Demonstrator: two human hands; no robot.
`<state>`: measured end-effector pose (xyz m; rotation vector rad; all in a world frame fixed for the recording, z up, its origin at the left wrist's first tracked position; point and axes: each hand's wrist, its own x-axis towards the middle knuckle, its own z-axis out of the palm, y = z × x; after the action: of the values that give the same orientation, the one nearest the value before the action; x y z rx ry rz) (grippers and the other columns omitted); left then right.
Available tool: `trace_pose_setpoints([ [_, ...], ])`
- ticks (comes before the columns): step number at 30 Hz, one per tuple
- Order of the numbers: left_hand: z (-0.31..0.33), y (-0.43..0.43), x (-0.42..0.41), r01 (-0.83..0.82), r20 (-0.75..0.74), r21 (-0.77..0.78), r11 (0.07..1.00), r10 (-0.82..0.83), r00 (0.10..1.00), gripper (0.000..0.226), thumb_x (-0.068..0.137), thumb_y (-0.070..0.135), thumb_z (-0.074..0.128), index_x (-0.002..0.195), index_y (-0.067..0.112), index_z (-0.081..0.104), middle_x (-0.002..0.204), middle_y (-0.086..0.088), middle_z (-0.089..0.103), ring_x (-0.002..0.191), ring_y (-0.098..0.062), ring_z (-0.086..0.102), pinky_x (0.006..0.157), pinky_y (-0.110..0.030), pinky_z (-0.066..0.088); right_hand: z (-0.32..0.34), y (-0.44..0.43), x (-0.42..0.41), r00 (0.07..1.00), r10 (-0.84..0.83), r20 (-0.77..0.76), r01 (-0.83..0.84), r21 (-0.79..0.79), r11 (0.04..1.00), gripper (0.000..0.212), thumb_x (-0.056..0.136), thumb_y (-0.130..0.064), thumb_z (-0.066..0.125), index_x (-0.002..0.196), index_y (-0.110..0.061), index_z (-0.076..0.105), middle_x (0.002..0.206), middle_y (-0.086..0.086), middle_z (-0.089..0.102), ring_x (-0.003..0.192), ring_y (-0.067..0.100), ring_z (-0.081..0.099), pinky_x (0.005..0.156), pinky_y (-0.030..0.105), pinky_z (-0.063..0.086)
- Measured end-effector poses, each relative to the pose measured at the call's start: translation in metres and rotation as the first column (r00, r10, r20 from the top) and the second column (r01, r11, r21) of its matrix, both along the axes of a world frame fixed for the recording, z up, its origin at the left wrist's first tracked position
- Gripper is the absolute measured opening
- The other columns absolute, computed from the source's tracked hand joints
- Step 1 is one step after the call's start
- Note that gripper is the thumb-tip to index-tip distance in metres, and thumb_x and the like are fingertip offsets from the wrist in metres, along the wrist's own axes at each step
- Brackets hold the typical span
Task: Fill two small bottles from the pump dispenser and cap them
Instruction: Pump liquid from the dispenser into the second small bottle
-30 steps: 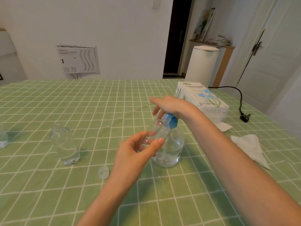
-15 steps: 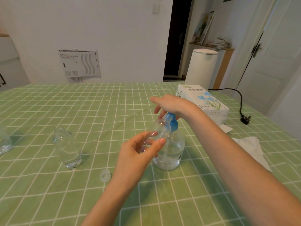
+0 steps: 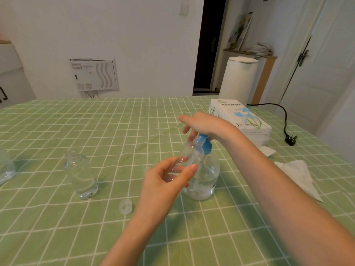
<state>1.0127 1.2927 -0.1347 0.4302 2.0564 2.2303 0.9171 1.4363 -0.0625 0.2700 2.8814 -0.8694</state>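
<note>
A clear pump dispenser (image 3: 206, 176) with a blue pump head (image 3: 205, 144) stands on the green checked table. My right hand (image 3: 203, 124) rests flat on top of the pump head, fingers straight. My left hand (image 3: 165, 181) grips a small clear bottle (image 3: 190, 155), tilted with its open neck under the blue nozzle. A second small clear bottle (image 3: 81, 176) stands uncapped to the left with some liquid in it. A small clear cap (image 3: 125, 207) lies on the cloth between that bottle and my left wrist.
A tissue paper pack (image 3: 240, 120) lies behind the dispenser, crumpled tissues (image 3: 295, 174) to the right. A black cable and plug (image 3: 290, 140) lie at the right edge. Another clear container (image 3: 5, 168) shows partly at the far left.
My hands keep their hold on the small bottle and pump head. The camera tilted up a little, so everything sits slightly lower in view.
</note>
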Motion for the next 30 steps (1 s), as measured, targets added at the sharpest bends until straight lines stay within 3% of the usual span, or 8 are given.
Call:
trace_pose_setpoints([
  [4, 0.001, 0.001, 0.000, -0.001, -0.007, 0.017, 1.000, 0.001, 1.000, 0.043, 0.058, 0.044, 0.069, 0.096, 0.024, 0.070, 0.083, -0.002, 0.073, 0.059, -0.004, 0.062, 0.055, -0.009, 0.046, 0.004, 0.000, -0.003, 1.000, 0.010, -0.012, -0.010, 0.025, 1.000, 0.052, 0.097, -0.047, 0.032, 0.107, -0.008, 0.065, 0.102, 0.011, 0.069, 0.089, 0.025, 0.058, 0.056, 0.027, 0.036],
  [9, 0.000, 0.002, 0.000, 0.001, -0.004, 0.019, 1.000, -0.001, 1.000, 0.042, 0.057, 0.044, 0.069, 0.095, 0.025, 0.069, 0.082, 0.001, 0.073, 0.061, -0.004, 0.063, 0.057, -0.010, 0.048, 0.000, 0.001, -0.003, 0.999, -0.010, 0.039, 0.010, -0.017, 1.000, 0.049, 0.096, -0.049, 0.033, 0.100, -0.012, 0.066, 0.104, 0.011, 0.069, 0.102, 0.030, 0.061, 0.083, 0.039, 0.047],
  [16, -0.003, 0.003, 0.000, 0.000, 0.026, 0.024, 1.000, 0.000, 1.000, 0.044, 0.057, 0.043, 0.070, 0.096, 0.023, 0.070, 0.072, 0.005, 0.070, 0.056, -0.004, 0.062, 0.053, -0.014, 0.050, -0.001, 0.001, -0.001, 0.999, -0.006, 0.051, 0.008, -0.041, 0.999, 0.045, 0.095, -0.048, 0.036, 0.102, -0.014, 0.065, 0.107, 0.007, 0.065, 0.099, 0.026, 0.059, 0.077, 0.037, 0.046],
  [22, -0.005, 0.001, 0.000, -0.009, 0.029, 0.007, 1.000, 0.009, 1.000, 0.038, 0.059, 0.041, 0.070, 0.094, 0.024, 0.070, 0.072, 0.003, 0.070, 0.056, -0.005, 0.062, 0.052, -0.014, 0.050, -0.008, 0.000, 0.000, 0.999, 0.011, 0.038, -0.010, -0.035, 0.999, 0.047, 0.096, -0.049, 0.038, 0.101, -0.013, 0.066, 0.113, 0.010, 0.064, 0.098, 0.026, 0.058, 0.057, 0.028, 0.036],
  [27, -0.001, 0.003, 0.001, -0.010, 0.012, 0.012, 1.000, 0.010, 1.000, 0.042, 0.058, 0.043, 0.069, 0.095, 0.023, 0.069, 0.069, 0.003, 0.069, 0.054, -0.004, 0.061, 0.051, -0.013, 0.049, 0.001, -0.001, 0.000, 1.000, 0.022, -0.020, -0.023, -0.038, 0.999, 0.046, 0.096, -0.046, 0.038, 0.106, -0.011, 0.066, 0.105, 0.012, 0.069, 0.104, 0.029, 0.061, 0.072, 0.034, 0.044],
  [30, 0.001, 0.004, 0.000, -0.011, 0.008, 0.014, 1.000, 0.011, 1.000, 0.042, 0.058, 0.043, 0.069, 0.095, 0.024, 0.069, 0.074, 0.002, 0.071, 0.055, -0.004, 0.062, 0.052, -0.014, 0.050, 0.005, -0.002, 0.001, 0.999, 0.023, -0.041, -0.024, -0.032, 0.999, 0.046, 0.096, -0.045, 0.038, 0.106, -0.010, 0.066, 0.102, 0.012, 0.069, 0.104, 0.029, 0.061, 0.071, 0.032, 0.045],
])
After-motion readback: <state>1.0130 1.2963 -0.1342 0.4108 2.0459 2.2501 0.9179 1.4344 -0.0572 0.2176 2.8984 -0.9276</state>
